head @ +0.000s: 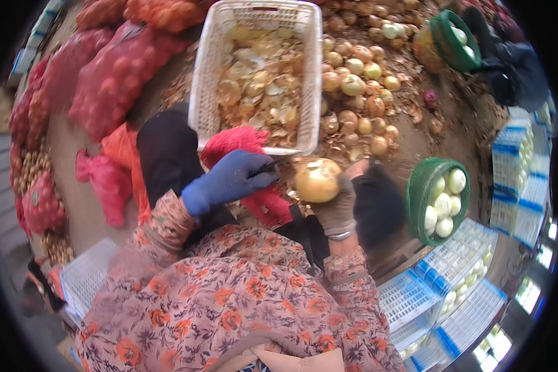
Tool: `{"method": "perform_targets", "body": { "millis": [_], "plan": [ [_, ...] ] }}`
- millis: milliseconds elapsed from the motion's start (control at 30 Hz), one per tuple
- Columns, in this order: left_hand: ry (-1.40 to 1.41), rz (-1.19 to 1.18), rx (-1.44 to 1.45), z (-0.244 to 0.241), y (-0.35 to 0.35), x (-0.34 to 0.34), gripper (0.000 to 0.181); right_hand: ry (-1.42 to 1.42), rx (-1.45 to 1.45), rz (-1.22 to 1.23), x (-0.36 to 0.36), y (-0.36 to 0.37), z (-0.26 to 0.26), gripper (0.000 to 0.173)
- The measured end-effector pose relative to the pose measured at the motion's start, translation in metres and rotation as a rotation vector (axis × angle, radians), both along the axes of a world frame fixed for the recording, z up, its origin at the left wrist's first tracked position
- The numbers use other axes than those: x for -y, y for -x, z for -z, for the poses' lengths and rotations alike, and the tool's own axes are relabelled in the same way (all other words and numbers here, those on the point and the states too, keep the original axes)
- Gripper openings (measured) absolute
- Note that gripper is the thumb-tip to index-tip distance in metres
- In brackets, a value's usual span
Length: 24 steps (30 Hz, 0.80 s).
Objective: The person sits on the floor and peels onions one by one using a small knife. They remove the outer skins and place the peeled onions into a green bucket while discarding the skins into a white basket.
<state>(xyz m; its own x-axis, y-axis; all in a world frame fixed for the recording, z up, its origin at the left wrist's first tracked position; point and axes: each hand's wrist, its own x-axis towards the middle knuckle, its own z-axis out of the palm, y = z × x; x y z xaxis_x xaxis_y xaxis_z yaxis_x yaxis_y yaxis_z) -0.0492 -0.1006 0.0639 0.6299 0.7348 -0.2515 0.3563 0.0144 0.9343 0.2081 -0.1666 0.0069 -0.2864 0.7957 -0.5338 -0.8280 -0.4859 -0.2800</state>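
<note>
My left hand [235, 179], in a blue glove, is closed round a small dark tool [273, 164], likely a knife; its blade is hard to make out. Just right of it, my right hand [337, 209], in a brownish glove, holds a large yellow onion [317, 180] with its skin on. Red mesh cloth [269, 204] lies under and behind my left hand. Beyond both hands stands a white plastic crate [310, 93] with onion skins [260, 88] in it. Unpeeled onions [353, 85] are heaped on the ground to its right.
A green basket [416, 204] of peeled onions stands at the right, near stacked white and blue crates [407, 297]. Red mesh sacks [116, 79] of onions lie at the left. Another person's dark sleeve [523, 69] is at the upper right, by a second green basket [441, 44].
</note>
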Motion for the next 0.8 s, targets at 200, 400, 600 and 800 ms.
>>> {"method": "perform_targets", "body": {
  "millis": [200, 400, 600, 800],
  "plan": [
    [-0.337, -0.113, 0.013, 0.028, -0.042, 0.004, 0.034, -0.047, 0.029, -0.055, 0.002, 0.009, -0.004, 0.071],
    [0.17, -0.25, -0.024, 0.039, -0.04, 0.003, 0.025, -0.166, -0.016, -0.163, 0.004, 0.01, -0.008, 0.075],
    [0.271, -0.337, 0.26, 0.03, -0.043, 0.016, 0.026, -0.103, -0.083, -0.103, 0.006, 0.011, -0.009, 0.078],
    [-0.085, -0.321, 0.211, 0.018, -0.054, 0.012, 0.029, -0.311, 0.337, -0.001, -0.008, 0.019, -0.033, 0.082]
  ]
}}
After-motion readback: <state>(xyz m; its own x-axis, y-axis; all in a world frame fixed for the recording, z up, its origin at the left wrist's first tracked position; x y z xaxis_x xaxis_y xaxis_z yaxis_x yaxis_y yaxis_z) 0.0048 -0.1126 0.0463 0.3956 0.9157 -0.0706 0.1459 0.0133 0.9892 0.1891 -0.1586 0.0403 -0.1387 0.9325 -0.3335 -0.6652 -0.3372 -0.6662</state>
